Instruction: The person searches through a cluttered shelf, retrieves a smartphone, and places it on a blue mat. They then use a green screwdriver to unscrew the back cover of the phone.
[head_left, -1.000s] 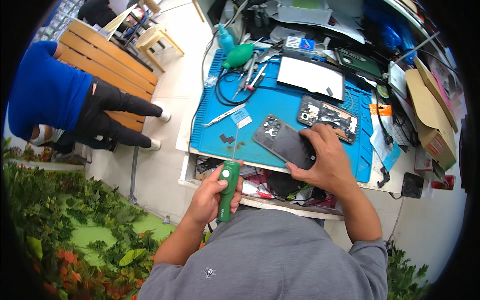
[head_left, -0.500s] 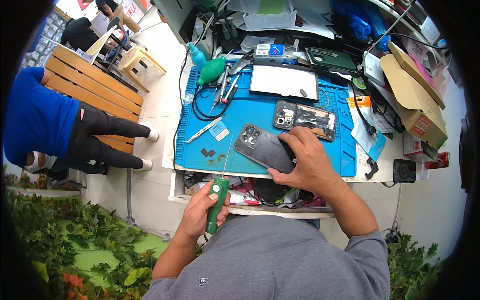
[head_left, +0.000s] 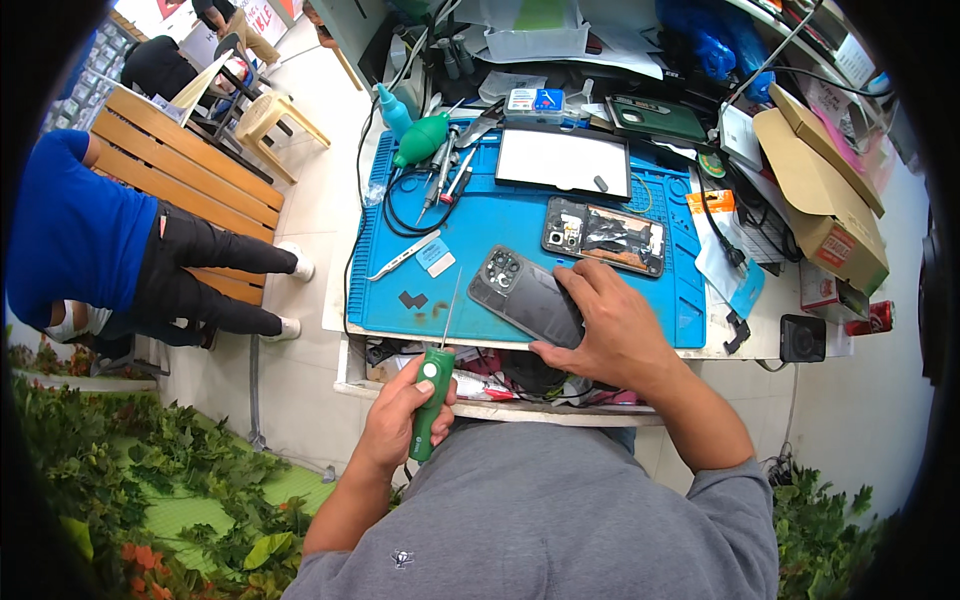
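My left hand [head_left: 397, 418] is closed around a green-handled tool [head_left: 432, 405] with a white round button and a long thin metal shaft pointing up over the mat's front edge. My right hand [head_left: 622, 325] grips the right end of a dark grey smartphone [head_left: 520, 290], thumb at its near edge and fingers at its far edge. The phone lies back up, slanted, on the blue work mat [head_left: 470, 240], its cameras at the upper left. Just behind it lies an opened phone [head_left: 605, 237] with its insides showing. The tool's tip is apart from the phone, left of it.
White tweezers [head_left: 404, 257], a small blue-and-white card [head_left: 435, 257] and dark adhesive pieces [head_left: 412, 300] lie left. Farther back are a green air blower [head_left: 422, 140], screwdrivers and a white-topped tray [head_left: 563, 165]. A cardboard box [head_left: 825, 200] and cables crowd the right. An open drawer [head_left: 500, 400] sits below.
The view has shifted slightly. My right hand's fingers have moved a little on the phone's far edge. My left hand keeps the tool in nearly the same place.
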